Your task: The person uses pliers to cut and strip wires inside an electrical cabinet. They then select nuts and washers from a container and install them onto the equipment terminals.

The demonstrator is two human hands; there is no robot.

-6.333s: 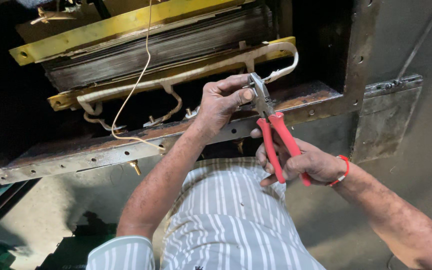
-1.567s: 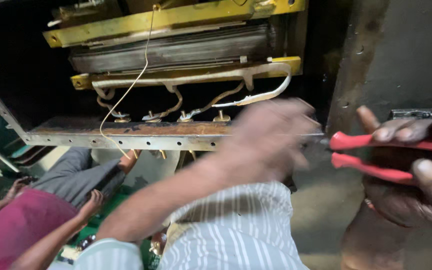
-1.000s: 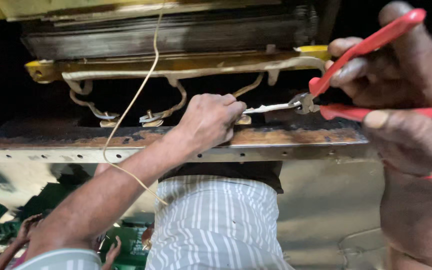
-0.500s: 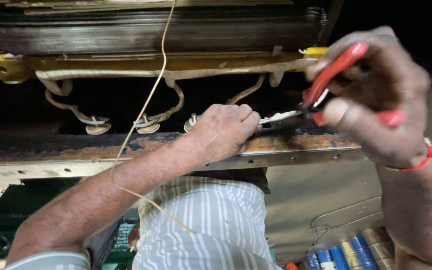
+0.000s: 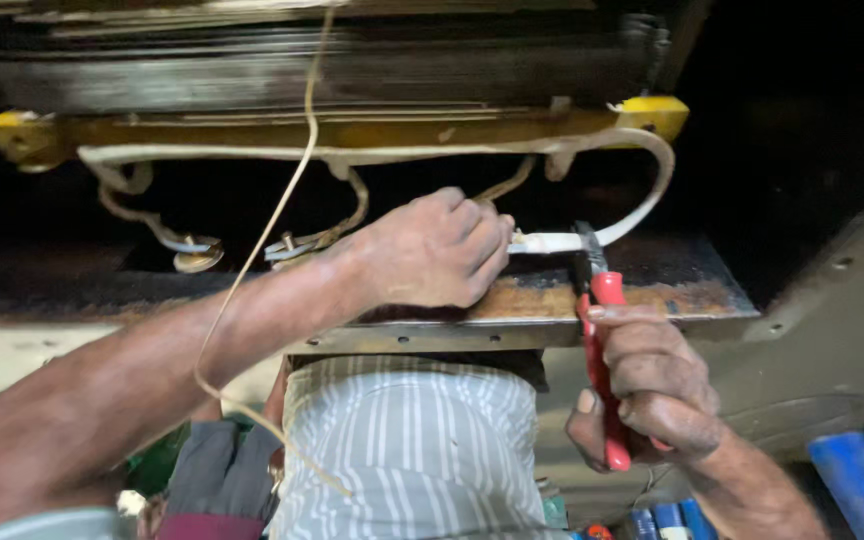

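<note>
1. Left forearm enters from the lower left corner and rises diagonally to the right; the left hand (image 5: 432, 250) is curled, knuckles up, its fingertips pinched on the near end of a white sleeved wire lead (image 5: 552, 242).
2. One thin tan cord (image 5: 252, 270) hangs from the top edge, crosses in front of the left forearm and loops down over the striped grey-and-white shirt (image 5: 412, 450) at bottom centre.
3. One yellow-painted metal bar (image 5: 352, 130) runs across the frame beneath a dark stack of laminated plates (image 5: 332, 70); along the bar lies a pale sleeved cable.
4. Three tan leads drop from that cable toward round metal terminals (image 5: 197, 255) at the left and centre.
5. The white sleeved wire lead curves from the bar's right end down and leftward, ending between the left fingertips and the jaws of the pliers, just above the rusted steel ledge (image 5: 552, 300).
6. One pair of red-handled pliers (image 5: 597, 340) stands nearly upright, its dark jaws closed on the lead.
7. The right hand (image 5: 652, 390) is wrapped about the red handles, fingers pressed together, wrist angled toward the lower right.
8. Blue cylindrical objects (image 5: 862, 480) lie blurred at the lower right; their number cannot be told.
</note>
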